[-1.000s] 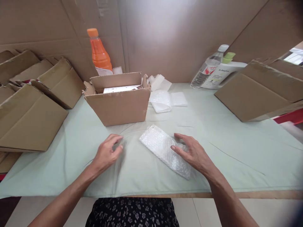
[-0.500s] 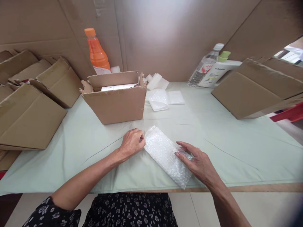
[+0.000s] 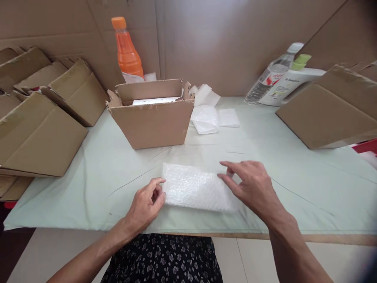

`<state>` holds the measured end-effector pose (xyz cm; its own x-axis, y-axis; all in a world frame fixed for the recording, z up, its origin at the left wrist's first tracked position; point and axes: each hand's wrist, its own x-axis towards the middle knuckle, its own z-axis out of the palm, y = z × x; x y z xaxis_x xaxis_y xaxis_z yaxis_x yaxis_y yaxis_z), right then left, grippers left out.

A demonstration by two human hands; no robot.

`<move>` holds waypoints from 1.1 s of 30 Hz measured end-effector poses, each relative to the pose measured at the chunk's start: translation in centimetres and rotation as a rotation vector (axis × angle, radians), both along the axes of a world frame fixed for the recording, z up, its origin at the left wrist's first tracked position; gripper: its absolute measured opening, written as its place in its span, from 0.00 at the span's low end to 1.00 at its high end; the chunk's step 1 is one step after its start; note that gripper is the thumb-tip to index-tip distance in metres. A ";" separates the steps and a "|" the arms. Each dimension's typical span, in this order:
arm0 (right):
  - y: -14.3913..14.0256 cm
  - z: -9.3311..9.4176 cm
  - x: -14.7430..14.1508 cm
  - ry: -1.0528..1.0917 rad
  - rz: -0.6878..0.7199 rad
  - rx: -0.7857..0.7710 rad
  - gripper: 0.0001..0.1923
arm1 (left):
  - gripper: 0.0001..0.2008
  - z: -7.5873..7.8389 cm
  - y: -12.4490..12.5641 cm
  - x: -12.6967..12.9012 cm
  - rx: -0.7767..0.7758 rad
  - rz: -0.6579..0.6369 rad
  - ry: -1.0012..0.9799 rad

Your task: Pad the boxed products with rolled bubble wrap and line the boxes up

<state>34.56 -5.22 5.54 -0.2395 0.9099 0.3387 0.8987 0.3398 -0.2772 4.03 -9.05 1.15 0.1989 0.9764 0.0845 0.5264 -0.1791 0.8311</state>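
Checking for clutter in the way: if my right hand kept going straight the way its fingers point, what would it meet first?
The right hand points left along the bubble-wrap packet, so probably the left hand at its far end, though depth is unclear.

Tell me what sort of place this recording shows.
Probably a small packing station: flat cardboard boxes stacked at the table's left, an open carton in the middle, and both hands, left and right, on a bubble-wrap parcel.
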 end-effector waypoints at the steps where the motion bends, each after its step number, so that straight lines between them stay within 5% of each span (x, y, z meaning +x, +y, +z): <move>1: 0.8 0.7 -0.7 -0.037 -0.035 0.088 0.13 | 0.16 -0.1 -0.7 0.2 0.004 -0.013 -0.014; 5: 2.1 1.6 -4.0 -0.033 -0.044 0.293 0.14 | 0.15 -0.3 -2.6 0.9 0.025 -0.034 -0.024; 9: -1.0 -1.0 -6.9 -0.001 0.340 0.062 0.15 | 0.11 -0.3 -3.0 0.9 0.042 0.004 -0.025; 11: -3.3 -2.8 -8.1 -0.004 0.418 -0.040 0.16 | 0.11 -0.2 -3.0 0.9 0.031 0.007 -0.029; 17: -6.8 -4.9 -10.5 0.119 0.354 -0.104 0.16 | 0.12 -0.2 -2.7 1.5 0.025 -0.050 -0.085; 23: -6.6 -5.1 -10.6 0.162 0.337 -0.063 0.13 | 0.11 0.0 -2.4 1.2 -0.042 -0.013 -0.146; 33: -5.6 -5.6 -10.6 0.383 0.271 0.057 0.08 | 0.24 -0.1 -2.2 -0.5 -0.350 0.155 -0.358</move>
<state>23.92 -10.82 -0.10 -0.3137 0.8093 0.4967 0.6122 0.5722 -0.5457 3.53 -11.22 1.05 0.0684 0.9740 -0.2161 0.1967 0.1992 0.9600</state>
